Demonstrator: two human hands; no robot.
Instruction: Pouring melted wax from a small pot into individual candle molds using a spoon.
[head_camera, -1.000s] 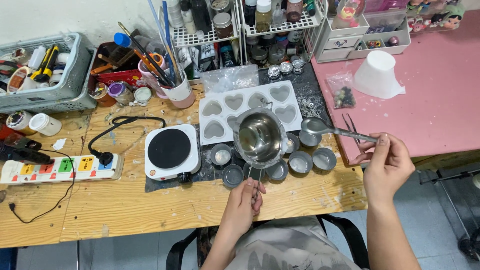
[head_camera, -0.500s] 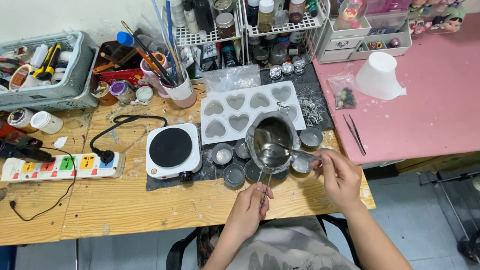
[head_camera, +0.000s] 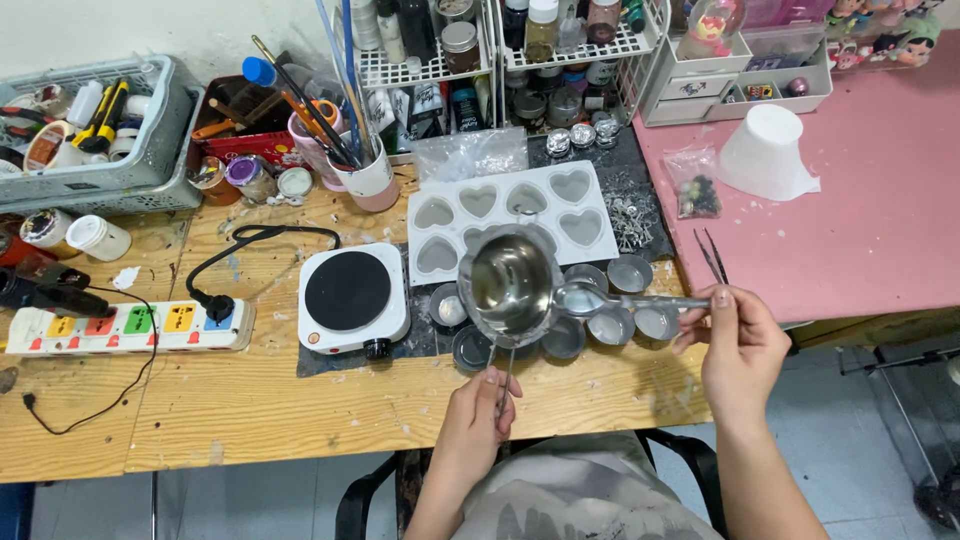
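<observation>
Two hands hold a steel pot and a spoon above small tins on a wooden desk.

The left hand (head_camera: 478, 420) is closed around the thin handle of the pot (head_camera: 507, 284), held up at its 12 o'clock. The right hand (head_camera: 738, 350) pinches the spoon (head_camera: 620, 300), whose bowl lies at the pot's 3 o'clock rim. Round tins (head_camera: 610, 325) sit below; a heart mould (head_camera: 470, 205) lies at 12 o'clock, a hotplate (head_camera: 350, 295) at 9 o'clock.
</observation>
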